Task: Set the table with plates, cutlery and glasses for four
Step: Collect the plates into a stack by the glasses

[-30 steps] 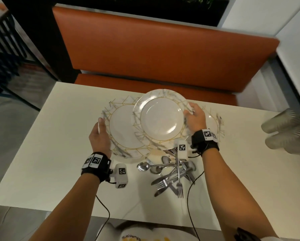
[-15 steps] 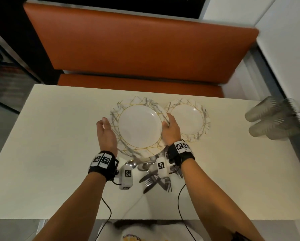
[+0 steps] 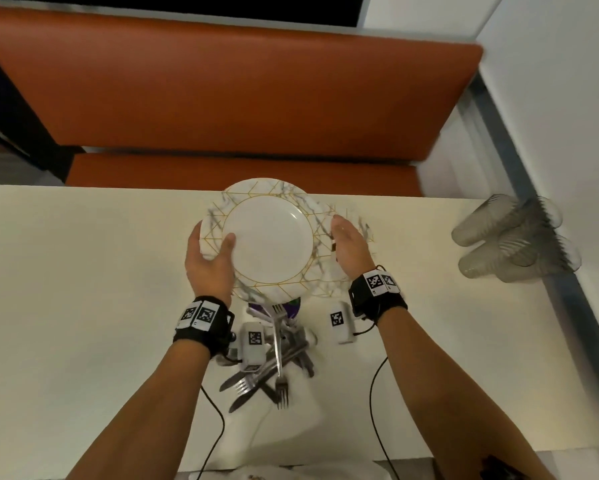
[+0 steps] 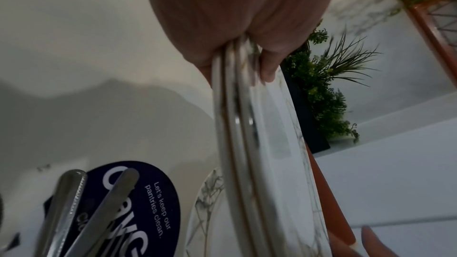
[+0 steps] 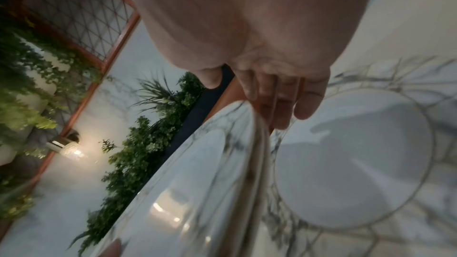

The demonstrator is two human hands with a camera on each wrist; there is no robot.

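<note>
A stack of three white marbled plates [image 3: 268,240] with gold lines hangs tilted above the table. My left hand [image 3: 208,258] grips its left rim, thumb on top and fingers beneath; the left wrist view shows the three rims [image 4: 237,124] side by side. My right hand [image 3: 346,240] is at the stack's right rim with straight fingers [image 5: 284,112] against its underside, the thumb off it. One more plate [image 5: 353,173] lies flat on the table under that hand. A pile of forks, knives and spoons [image 3: 274,362] lies near the front edge, between my wrists.
Several clear ribbed glasses [image 3: 513,237] lie on their sides at the table's right edge by the wall. A dark blue round label [image 4: 138,202] lies under the cutlery. An orange bench [image 3: 239,98] runs along the far side of the cream table [image 3: 83,306].
One second ago my right hand laid one plate down to the right. Since then my left hand has gripped the stack and lifted it off the table; my right hand moved under its right rim.
</note>
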